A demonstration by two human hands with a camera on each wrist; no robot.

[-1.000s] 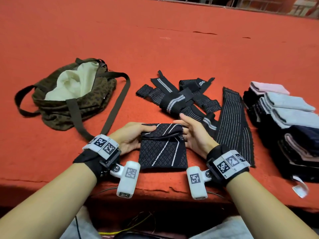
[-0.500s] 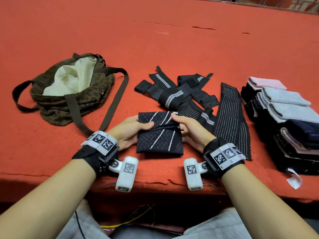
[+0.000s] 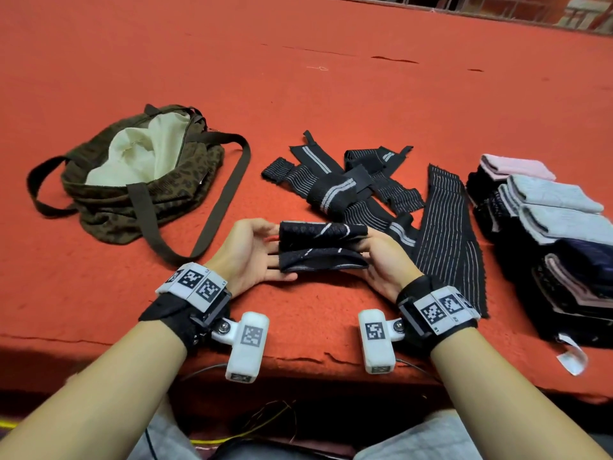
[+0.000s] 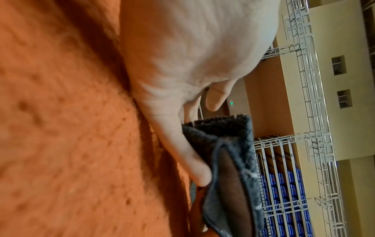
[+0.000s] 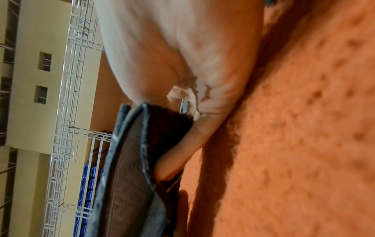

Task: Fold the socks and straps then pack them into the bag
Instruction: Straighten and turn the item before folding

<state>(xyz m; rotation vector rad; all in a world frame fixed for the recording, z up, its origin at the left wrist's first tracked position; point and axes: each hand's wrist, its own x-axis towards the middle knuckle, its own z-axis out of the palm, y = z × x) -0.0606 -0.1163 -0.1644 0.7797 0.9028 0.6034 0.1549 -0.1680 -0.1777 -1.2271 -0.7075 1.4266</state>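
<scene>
No writing is readable anywhere. On the red carpet [image 3: 331,94] lie one open leopard-print bag [image 3: 109,207], one sock stack [image 3: 547,240] and a strap pile [image 3: 365,190]. One folded black sock [image 3: 321,249] sits between left hand [image 3: 252,257], fingers straight, and right hand [image 3: 381,260], fingers hidden.

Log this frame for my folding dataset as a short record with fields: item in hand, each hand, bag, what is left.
item in hand: dark folded sock with thin white lines, lifted off the red table
left hand: fingers straight, supporting the sock's left end
right hand: fingers at the sock's right end, grip partly hidden
bag: open, pale lining showing, far left of the hands
left to do: striped black straps loose behind the hands; stacked socks at right
</scene>
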